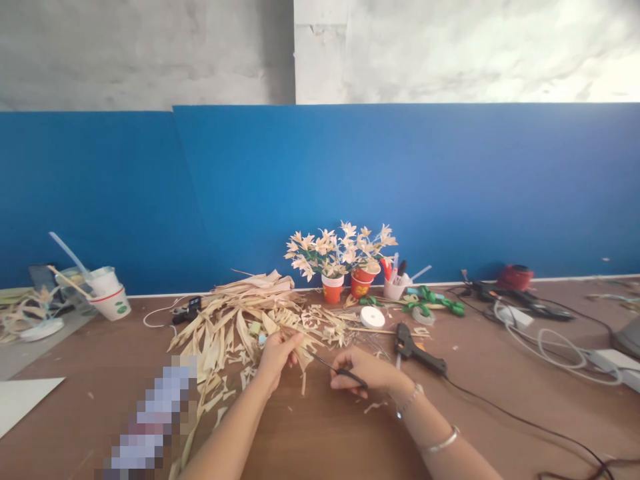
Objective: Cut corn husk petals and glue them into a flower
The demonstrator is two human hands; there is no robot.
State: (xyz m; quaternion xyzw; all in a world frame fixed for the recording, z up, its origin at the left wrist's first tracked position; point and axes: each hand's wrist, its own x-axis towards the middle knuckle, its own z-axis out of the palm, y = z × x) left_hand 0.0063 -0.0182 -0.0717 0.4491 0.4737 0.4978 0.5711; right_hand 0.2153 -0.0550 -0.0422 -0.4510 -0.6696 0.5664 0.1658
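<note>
My left hand [276, 359] pinches a pale dried husk strip [303, 360], whose end hangs below the fingers. To its right, my right hand [357, 370] is closed round the black handles of a pair of scissors [325, 362]. The blades point left toward the strip; whether they touch it is too small to tell. A large heap of dried husks [235, 307] lies behind and to the left of my left hand, with cut scraps around it. Beyond my right hand is a white round spool [373, 317], and a black glue gun [417, 352] lies to the right.
Two red cups [333, 290] hold husk flowers [345, 250] at the back, beside a cup of pens [394, 289] and green tape pieces [425, 298]. White cables [555, 353] and a power strip [617, 363] lie at right. Stacked paper cups [113, 303] stand at left.
</note>
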